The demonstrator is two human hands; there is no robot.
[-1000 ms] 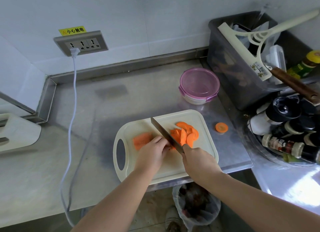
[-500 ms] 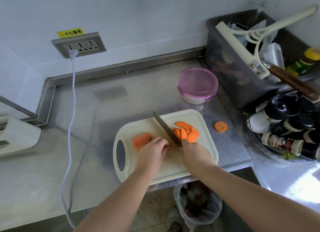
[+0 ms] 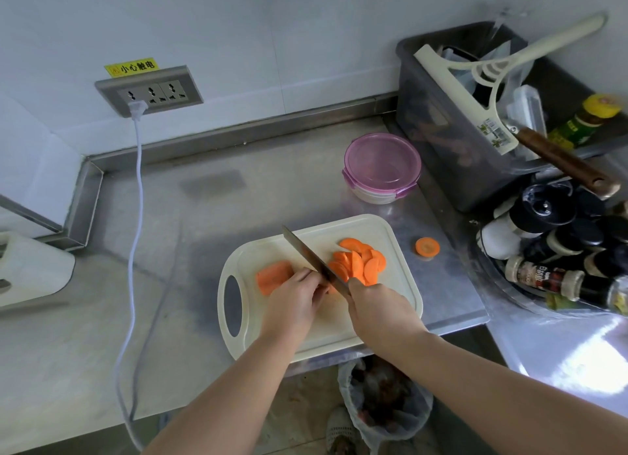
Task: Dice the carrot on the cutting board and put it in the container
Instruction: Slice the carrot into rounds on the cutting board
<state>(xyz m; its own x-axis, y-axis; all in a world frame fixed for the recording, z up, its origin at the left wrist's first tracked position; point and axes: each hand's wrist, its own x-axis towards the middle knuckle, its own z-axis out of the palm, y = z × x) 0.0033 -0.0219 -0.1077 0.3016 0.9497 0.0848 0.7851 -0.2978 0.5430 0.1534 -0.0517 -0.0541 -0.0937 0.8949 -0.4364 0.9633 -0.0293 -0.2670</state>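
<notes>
The right hand (image 3: 377,310) grips the knife (image 3: 312,259), whose blade has stepped slightly left since a second ago. It now sits against the carrot stub (image 3: 273,276), which the left hand (image 3: 294,296) holds with curled fingers on the cutting board (image 3: 334,328). Slices (image 3: 360,262) pile to the right; dicing remains, and the far container (image 3: 382,167) is lidded.

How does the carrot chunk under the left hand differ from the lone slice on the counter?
The carrot chunk is thick and uncut; the lone slice is a thin disc. The chunk sits on the cutting board under the left hand; the slice lies off it, untouched. Both are orange.
</notes>
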